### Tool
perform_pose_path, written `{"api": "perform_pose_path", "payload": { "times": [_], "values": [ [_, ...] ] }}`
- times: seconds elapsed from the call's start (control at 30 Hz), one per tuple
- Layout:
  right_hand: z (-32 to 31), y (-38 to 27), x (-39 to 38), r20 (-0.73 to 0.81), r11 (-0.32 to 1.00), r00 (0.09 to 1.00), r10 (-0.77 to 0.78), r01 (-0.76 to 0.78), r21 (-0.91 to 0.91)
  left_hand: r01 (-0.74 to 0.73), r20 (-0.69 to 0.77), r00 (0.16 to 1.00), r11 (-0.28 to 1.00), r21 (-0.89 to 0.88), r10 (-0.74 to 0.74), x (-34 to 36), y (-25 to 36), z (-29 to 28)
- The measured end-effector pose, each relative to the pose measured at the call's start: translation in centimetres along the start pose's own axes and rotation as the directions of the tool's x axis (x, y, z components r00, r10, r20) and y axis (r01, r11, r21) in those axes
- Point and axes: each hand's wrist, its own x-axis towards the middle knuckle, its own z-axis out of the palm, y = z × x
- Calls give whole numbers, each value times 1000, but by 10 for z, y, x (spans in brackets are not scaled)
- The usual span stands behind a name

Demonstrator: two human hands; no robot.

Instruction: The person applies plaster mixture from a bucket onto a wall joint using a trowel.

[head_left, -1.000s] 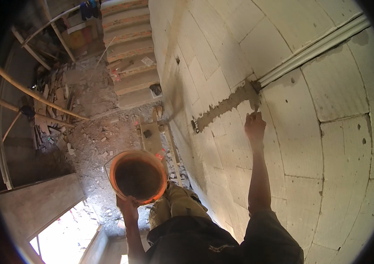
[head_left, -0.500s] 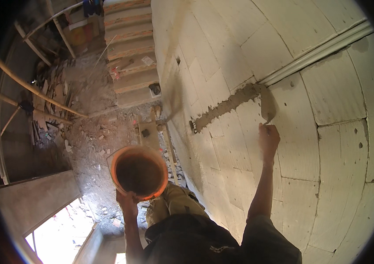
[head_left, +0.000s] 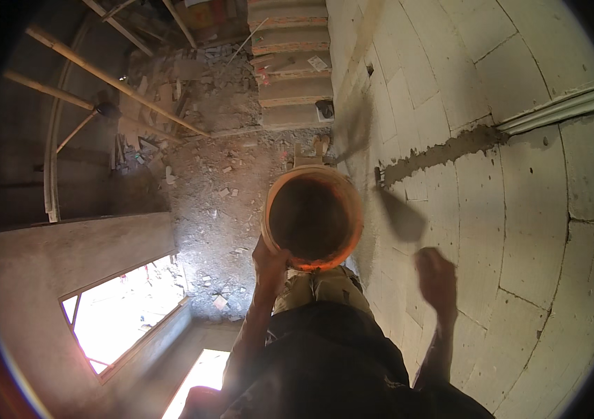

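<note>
My left hand [head_left: 270,265] grips the lower-left rim of an orange bucket [head_left: 350,223] with dark material inside, held over my legs. My right hand [head_left: 436,272], slightly blurred, is closed on a trowel whose blade [head_left: 405,218] points up-left, just right of the bucket. Behind it is the pale block wall [head_left: 534,237], with a rough band of grey mortar [head_left: 450,150] running toward white conduits [head_left: 555,110] at upper right.
Concrete stairs [head_left: 290,63] rise at the top centre. Rubble [head_left: 220,195] covers the floor below. Wooden poles [head_left: 119,84] stand at upper left beside scrap boards. A bright window opening [head_left: 119,314] is at lower left, and a plank [head_left: 307,155] lies behind the bucket.
The bucket has moved right, toward the middle of the view. My right hand and trowel have come down and away from the mortar band, nearer the bucket. The view has shifted, scenery appearing farther right.
</note>
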Motion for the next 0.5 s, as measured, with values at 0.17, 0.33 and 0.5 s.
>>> {"api": "perform_pose_path", "payload": {
  "times": [0.17, 0.33, 0.5],
  "values": [
    [16, -24, 7, -37, 950, 999, 25, -12, 313, 43, 29, 999, 997, -61, -42, -8, 19, 19],
    [-28, 24, 63, -297, 747, 826, 480, -208, 631, -24, 41, 999, 1000, 0, 24, -14, 32, 29],
    [-53, 51, 100, -288, 696, 813, 505, -187, 693, 61, 5, 998, 995, 76, -61, -13, 28, 24]
  ]
}}
